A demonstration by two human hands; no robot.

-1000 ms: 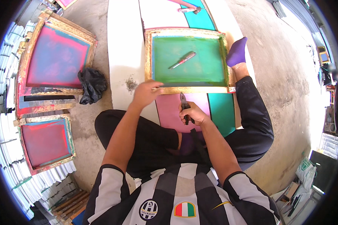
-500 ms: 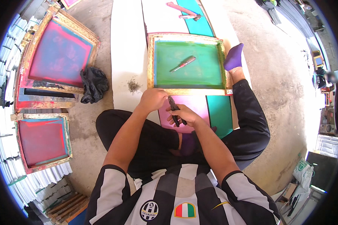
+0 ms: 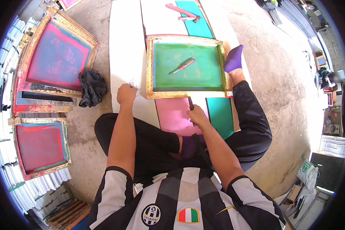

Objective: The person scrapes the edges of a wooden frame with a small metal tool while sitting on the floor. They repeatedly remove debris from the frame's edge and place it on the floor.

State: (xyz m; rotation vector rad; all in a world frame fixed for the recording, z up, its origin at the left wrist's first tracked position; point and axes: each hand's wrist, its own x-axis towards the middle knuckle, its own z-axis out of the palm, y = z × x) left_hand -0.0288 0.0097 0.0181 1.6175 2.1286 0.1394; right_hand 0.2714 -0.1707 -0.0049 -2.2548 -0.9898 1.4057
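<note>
I sit on a concrete floor before a wooden printing frame with a green mesh (image 3: 188, 69) lying on long white, pink and teal boards. My right hand (image 3: 197, 115) grips a dark-handled tool (image 3: 190, 103) whose tip meets the frame's near edge. My left hand (image 3: 125, 94) rests closed on the white board (image 3: 122, 46), next to a small crumpled scrap (image 3: 134, 83). A screwdriver (image 3: 183, 65) lies loose on the green mesh. My foot in a purple sock (image 3: 234, 58) touches the frame's right side.
Two more wooden frames with red-pink mesh, a large one (image 3: 55, 57) and a smaller one (image 3: 40, 145), lie at the left. A black rag (image 3: 91, 87) sits between them and the white board. Stacks of white sheets (image 3: 34, 191) line the left. A pink tool (image 3: 180, 11) lies far up.
My left hand has left the frame's near edge and moved left onto the white board. My right hand with the tool has shifted slightly toward the frame's edge.
</note>
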